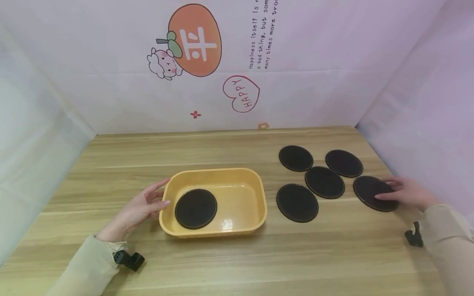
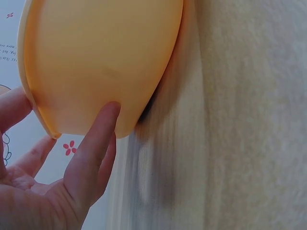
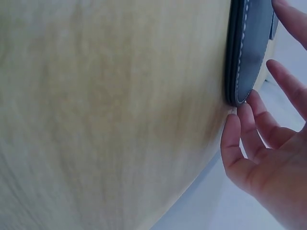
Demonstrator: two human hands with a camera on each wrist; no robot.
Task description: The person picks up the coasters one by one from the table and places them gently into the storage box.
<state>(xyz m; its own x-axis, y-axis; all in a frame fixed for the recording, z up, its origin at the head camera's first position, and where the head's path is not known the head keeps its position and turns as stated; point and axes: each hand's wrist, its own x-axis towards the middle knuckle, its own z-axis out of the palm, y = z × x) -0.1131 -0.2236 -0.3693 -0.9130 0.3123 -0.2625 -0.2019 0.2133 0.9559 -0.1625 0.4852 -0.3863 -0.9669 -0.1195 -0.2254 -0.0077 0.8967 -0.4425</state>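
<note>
The step in hand appears to be the taking up of a black disc (image 1: 368,191) that lies beside the right edge of the table (image 1: 222,269). Its rim is met by the right hand (image 1: 409,193), with the thumb laid over the upper face and the other fingers bent loosely at the side; whether a firm pinch is made cannot be told. The end wall of a yellow tub (image 1: 237,209), set around the middle of the table, is touched by the left hand (image 1: 140,209), its fingers spread and fairly straight. For the next move, a secure hold on the rim seems to be called for, with the tub kept steady.

The disc is thin, round and dark, and its edge is seen as layered in the right wrist view, with pale stitching run along it. Four other discs (image 1: 325,182) are spread between it and the tub, two of them towards the table's far right corner. A further disc (image 1: 196,208) is held flat inside the tub.
</note>
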